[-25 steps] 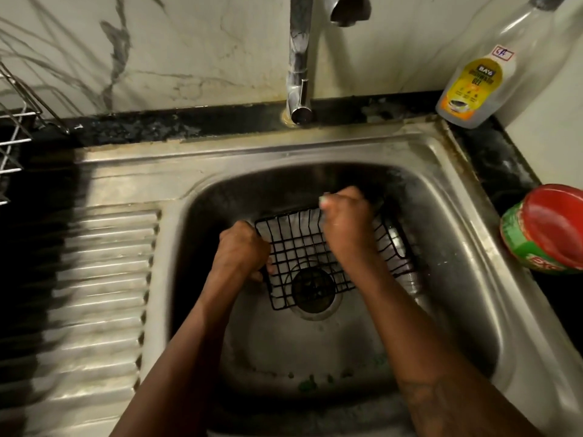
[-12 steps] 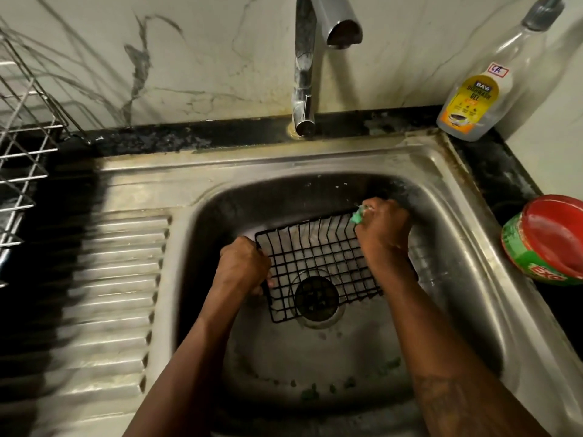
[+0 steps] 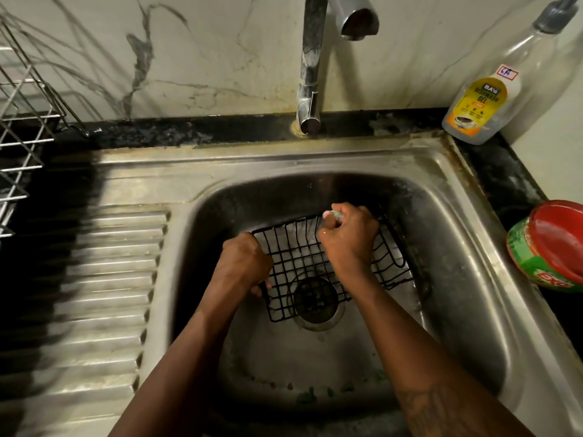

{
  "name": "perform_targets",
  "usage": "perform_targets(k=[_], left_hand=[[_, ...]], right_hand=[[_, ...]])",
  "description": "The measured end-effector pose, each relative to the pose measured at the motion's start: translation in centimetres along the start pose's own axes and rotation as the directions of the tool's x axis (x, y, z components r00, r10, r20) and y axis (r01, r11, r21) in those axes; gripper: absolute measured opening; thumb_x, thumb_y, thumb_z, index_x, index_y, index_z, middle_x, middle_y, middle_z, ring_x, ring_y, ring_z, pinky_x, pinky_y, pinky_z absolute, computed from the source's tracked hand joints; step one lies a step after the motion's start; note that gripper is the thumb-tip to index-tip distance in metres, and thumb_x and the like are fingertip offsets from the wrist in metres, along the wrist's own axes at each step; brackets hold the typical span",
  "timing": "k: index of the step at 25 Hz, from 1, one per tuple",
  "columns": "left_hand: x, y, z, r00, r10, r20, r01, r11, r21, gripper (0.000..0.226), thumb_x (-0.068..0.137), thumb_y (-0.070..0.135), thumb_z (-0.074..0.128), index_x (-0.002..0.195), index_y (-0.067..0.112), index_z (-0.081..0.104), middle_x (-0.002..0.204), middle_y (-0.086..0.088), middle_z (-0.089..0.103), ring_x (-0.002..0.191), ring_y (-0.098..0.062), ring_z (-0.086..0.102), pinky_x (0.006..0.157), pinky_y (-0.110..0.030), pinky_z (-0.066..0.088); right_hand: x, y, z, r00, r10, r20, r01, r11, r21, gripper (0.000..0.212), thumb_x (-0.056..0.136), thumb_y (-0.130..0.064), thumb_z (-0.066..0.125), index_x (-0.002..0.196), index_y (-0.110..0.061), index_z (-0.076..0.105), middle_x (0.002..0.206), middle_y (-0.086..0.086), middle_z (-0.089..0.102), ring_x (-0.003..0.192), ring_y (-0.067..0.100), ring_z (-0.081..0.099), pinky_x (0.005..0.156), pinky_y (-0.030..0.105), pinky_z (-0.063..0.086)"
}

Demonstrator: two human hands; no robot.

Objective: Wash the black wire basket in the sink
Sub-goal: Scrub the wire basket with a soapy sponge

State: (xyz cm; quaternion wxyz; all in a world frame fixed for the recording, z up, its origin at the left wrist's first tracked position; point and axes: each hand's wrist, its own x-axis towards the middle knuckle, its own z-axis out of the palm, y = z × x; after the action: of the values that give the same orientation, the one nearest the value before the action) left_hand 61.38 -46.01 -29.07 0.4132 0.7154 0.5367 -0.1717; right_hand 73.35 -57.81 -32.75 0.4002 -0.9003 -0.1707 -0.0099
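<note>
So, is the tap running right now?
Off: no stream shows below the tap spout, and none reaches the black wire basket in the sink.

Steel sink set in a black counter

The sink [image 3: 457,197] has a ribbed drainboard [image 3: 104,279] on its left and a deep basin on its right, where a black wire basket [image 3: 293,257] sits tilted over the drain [image 3: 315,299] and green specks [image 3: 307,397] lie on the near floor. A tap [image 3: 310,74] rises behind the basin. On the counter [image 3: 504,178] stand a dishwash gel bottle [image 3: 479,102], a red-lidded green tub [image 3: 549,247] and, far left, a wire dish rack [image 3: 22,137].
</note>
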Motion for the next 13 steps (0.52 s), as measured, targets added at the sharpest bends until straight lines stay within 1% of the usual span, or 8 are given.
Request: perform_targets(k=[2, 4, 5, 7, 9, 10, 11, 13], left_hand=[[0.1, 0.2, -0.2, 1.000, 0.006, 0.002, -0.006, 1.000, 0.000, 0.014, 0.100, 0.003, 0.054, 0.104, -0.003, 0.065, 0.067, -0.009, 0.076, 0.047, -0.020, 0.071, 0.047, -0.028, 0.058], [0.0, 0.1, -0.2, 1.000, 0.007, 0.018, -0.007, 1.000, 0.006, 0.012, 0.098, 0.003, 0.058, 0.103, -0.005, 0.066, 0.071, -0.012, 0.077, 0.052, -0.024, 0.073, 0.049, -0.030, 0.059], [0.0, 0.0, -0.2, 1.000, 0.019, 0.010, -0.019, 1.000, 0.004, 0.011, 0.098, 0.004, 0.060, 0.102, -0.005, 0.065, 0.074, -0.014, 0.077, 0.054, -0.026, 0.074, 0.049, -0.030, 0.059], [-0.3, 0.3, -0.2, 0.999, 0.054, 0.006, -0.054, 0.998, -0.014, 0.013, 0.100, 0.006, 0.058, 0.098, -0.005, 0.064, 0.071, -0.014, 0.076, 0.050, -0.024, 0.072, 0.043, -0.028, 0.056], [-0.6, 0.5, -0.1, 0.998, 0.045, 0.035, -0.045, 0.999, -0.016, 0.019, 0.102, 0.007, 0.055, 0.087, -0.002, 0.063, 0.054, -0.009, 0.071, 0.039, -0.016, 0.066, 0.038, -0.024, 0.052], [-0.6, 0.6, 0.0, 0.998, 0.035, 0.044, -0.034, 0.999, -0.012, 0.022, 0.102, 0.008, 0.055, 0.083, 0.000, 0.063, 0.051, -0.007, 0.069, 0.038, -0.014, 0.065, 0.037, -0.023, 0.051], [-0.6, 0.5, 0.1, 0.998, 0.033, 0.054, -0.032, 0.999, -0.013, 0.021, 0.102, 0.008, 0.056, 0.083, 0.001, 0.064, 0.054, -0.008, 0.071, 0.041, -0.014, 0.067, 0.040, -0.024, 0.053], [0.0, 0.4, 0.4, 0.998, 0.062, 0.024, -0.061, 0.997, -0.045, 0.015, 0.101, 0.010, 0.058, 0.095, -0.002, 0.066, 0.073, -0.015, 0.077, 0.053, -0.021, 0.073, 0.047, -0.028, 0.059]], right_hand=[[-0.5, -0.1, 0.2, 0.994, -0.098, 0.047, 0.099, 0.995, -0.027, 0.015, 0.092, -0.016, 0.071, 0.106, -0.012, 0.074, 0.103, 0.003, 0.058, 0.081, 0.012, 0.058, 0.059, 0.003, 0.031], [-1.3, -0.8, 0.6, 0.979, -0.185, 0.085, 0.191, 0.979, -0.068, 0.014, 0.090, -0.015, 0.071, 0.104, -0.017, 0.075, 0.098, 0.001, 0.065, 0.080, 0.015, 0.063, 0.058, 0.004, 0.028], [-1.8, -1.3, 0.9, 0.969, -0.227, 0.098, 0.237, 0.966, -0.105, 0.018, 0.090, -0.017, 0.072, 0.108, -0.021, 0.075, 0.096, -0.001, 0.069, 0.080, 0.015, 0.064, 0.058, 0.006, 0.027], [-2.8, -2.3, 1.8, 0.919, -0.349, 0.185, 0.373, 0.920, -0.120, 0.032, 0.090, -0.022, 0.072, 0.122, -0.024, 0.071, 0.102, -0.002, 0.074, 0.086, 0.017, 0.065, 0.062, 0.017, 0.040], [-3.5, -3.0, 2.9, 0.827, -0.474, 0.302, 0.510, 0.859, -0.050, 0.035, 0.088, -0.022, 0.072, 0.123, -0.022, 0.070, 0.106, 0.002, 0.075, 0.091, 0.024, 0.067, 0.070, 0.030, 0.053], [-3.5, -3.1, 3.2, 0.803, -0.495, 0.331, 0.528, 0.849, -0.012, 0.030, 0.086, -0.021, 0.071, 0.116, -0.021, 0.072, 0.103, 0.004, 0.074, 0.089, 0.027, 0.068, 0.070, 0.034, 0.055], [-3.3, -2.9, 3.2, 0.811, -0.483, 0.330, 0.509, 0.861, 0.010, 0.023, 0.087, -0.020, 0.069, 0.109, -0.021, 0.074, 0.099, 0.004, 0.073, 0.085, 0.026, 0.068, 0.068, 0.034, 0.055], [-2.7, -2.0, 2.7, 0.879, -0.392, 0.271, 0.400, 0.916, 0.028, 0.018, 0.089, -0.012, 0.068, 0.103, -0.020, 0.074, 0.095, 0.002, 0.069, 0.080, 0.020, 0.066, 0.063, 0.031, 0.056]])
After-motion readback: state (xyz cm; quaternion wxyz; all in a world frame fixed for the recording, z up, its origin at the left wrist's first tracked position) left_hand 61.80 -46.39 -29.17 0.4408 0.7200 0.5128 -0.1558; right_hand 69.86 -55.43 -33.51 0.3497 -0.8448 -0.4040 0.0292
